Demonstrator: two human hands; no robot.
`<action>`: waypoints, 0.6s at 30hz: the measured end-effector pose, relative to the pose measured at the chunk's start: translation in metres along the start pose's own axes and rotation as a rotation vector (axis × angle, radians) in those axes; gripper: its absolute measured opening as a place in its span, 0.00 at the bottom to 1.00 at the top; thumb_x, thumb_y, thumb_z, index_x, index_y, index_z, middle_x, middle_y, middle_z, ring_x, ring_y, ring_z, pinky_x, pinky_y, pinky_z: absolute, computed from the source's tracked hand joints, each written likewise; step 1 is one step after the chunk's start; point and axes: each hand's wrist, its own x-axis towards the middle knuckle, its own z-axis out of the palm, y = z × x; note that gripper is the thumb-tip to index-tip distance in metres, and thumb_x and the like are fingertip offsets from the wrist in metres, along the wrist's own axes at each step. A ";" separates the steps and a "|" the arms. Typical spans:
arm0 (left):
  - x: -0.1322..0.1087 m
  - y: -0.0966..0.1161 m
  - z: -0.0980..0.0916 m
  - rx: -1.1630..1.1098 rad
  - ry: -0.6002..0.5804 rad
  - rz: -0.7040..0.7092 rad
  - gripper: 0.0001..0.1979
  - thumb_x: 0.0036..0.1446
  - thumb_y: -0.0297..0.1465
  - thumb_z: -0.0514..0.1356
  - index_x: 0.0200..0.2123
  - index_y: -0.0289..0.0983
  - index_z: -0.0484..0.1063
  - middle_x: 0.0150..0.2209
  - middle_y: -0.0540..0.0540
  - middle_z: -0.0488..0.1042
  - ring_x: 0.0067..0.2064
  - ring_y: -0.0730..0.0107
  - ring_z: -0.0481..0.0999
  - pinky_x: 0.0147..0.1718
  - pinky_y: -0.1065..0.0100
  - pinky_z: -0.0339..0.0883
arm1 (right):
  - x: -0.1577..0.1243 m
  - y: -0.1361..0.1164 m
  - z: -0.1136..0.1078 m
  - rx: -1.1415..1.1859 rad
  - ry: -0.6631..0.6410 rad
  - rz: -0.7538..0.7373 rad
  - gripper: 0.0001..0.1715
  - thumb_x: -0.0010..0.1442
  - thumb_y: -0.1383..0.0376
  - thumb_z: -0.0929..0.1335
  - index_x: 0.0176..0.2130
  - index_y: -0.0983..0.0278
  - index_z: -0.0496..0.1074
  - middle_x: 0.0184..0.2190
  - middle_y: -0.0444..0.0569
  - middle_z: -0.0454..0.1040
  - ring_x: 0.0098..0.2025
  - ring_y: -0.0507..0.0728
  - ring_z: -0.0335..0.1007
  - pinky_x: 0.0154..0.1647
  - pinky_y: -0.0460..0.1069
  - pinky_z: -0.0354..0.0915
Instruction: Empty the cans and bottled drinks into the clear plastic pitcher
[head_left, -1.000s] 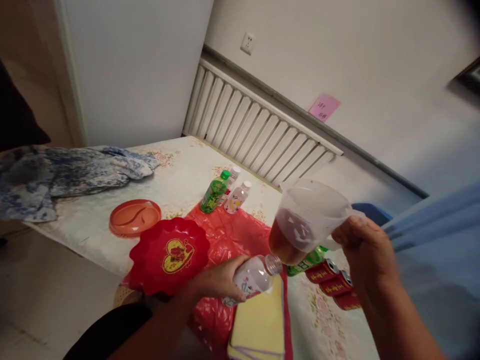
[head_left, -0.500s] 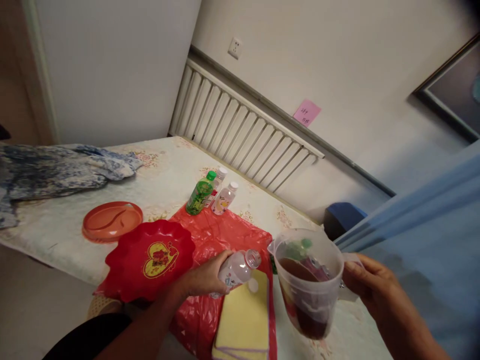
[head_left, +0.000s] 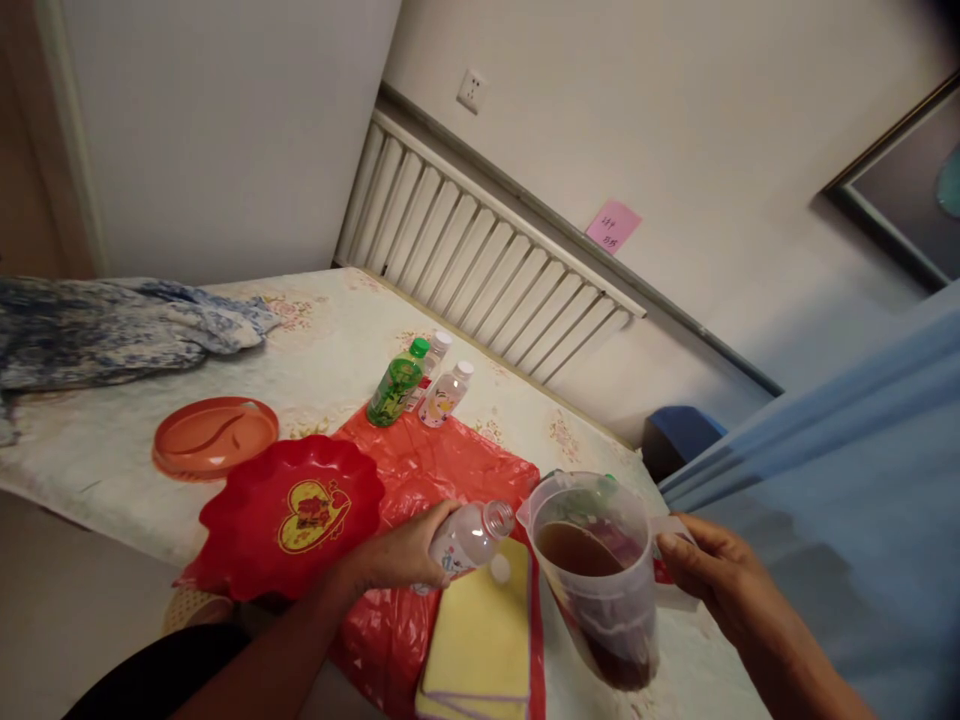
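Note:
My left hand (head_left: pixel 401 550) is wrapped round a small clear bottle (head_left: pixel 469 537) with a printed label; it has no cap and tilts with its mouth toward the jug. A white cap (head_left: pixel 499 569) lies on the yellow cloth (head_left: pixel 480 640) just below the mouth. My right hand (head_left: pixel 709 575) grips the handle of a clear plastic jug (head_left: pixel 596 570) that holds brown liquid. The jug stands upright, low over the table's front right part, right beside the bottle mouth.
A red scalloped plate with a yellow heart (head_left: pixel 292 510) and an orange divided plate (head_left: pixel 214 450) lie to the left. A red plastic bag (head_left: pixel 442 470) covers the table's middle. A green bottle (head_left: pixel 397 385) and two small bottles (head_left: pixel 446 392) stand behind. Blue patterned fabric (head_left: pixel 112 330) lies far left.
My right hand has brought the jug down from a tilted position above the bottle mouth to upright and low beside it. The bottle in my left hand has stayed tilted.

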 end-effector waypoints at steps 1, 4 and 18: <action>0.000 0.000 0.000 0.003 0.003 0.003 0.41 0.41 0.32 0.68 0.60 0.44 0.59 0.57 0.46 0.70 0.56 0.53 0.71 0.51 0.63 0.66 | 0.001 -0.001 0.001 -0.003 -0.001 -0.001 0.26 0.46 0.45 0.74 0.24 0.64 0.72 0.18 0.44 0.66 0.21 0.51 0.59 0.22 0.46 0.54; 0.000 0.000 0.000 0.006 0.002 0.005 0.41 0.40 0.31 0.68 0.59 0.45 0.59 0.57 0.46 0.70 0.56 0.53 0.71 0.51 0.63 0.66 | 0.003 -0.005 0.003 -0.016 -0.019 0.010 0.26 0.47 0.44 0.74 0.24 0.64 0.72 0.17 0.43 0.65 0.19 0.50 0.56 0.20 0.46 0.52; -0.002 0.006 0.000 0.056 0.030 -0.009 0.37 0.42 0.35 0.68 0.57 0.43 0.62 0.52 0.46 0.73 0.51 0.53 0.74 0.46 0.65 0.67 | 0.008 -0.017 0.007 -0.023 -0.064 0.085 0.24 0.45 0.46 0.75 0.26 0.64 0.75 0.19 0.45 0.70 0.20 0.53 0.64 0.20 0.47 0.60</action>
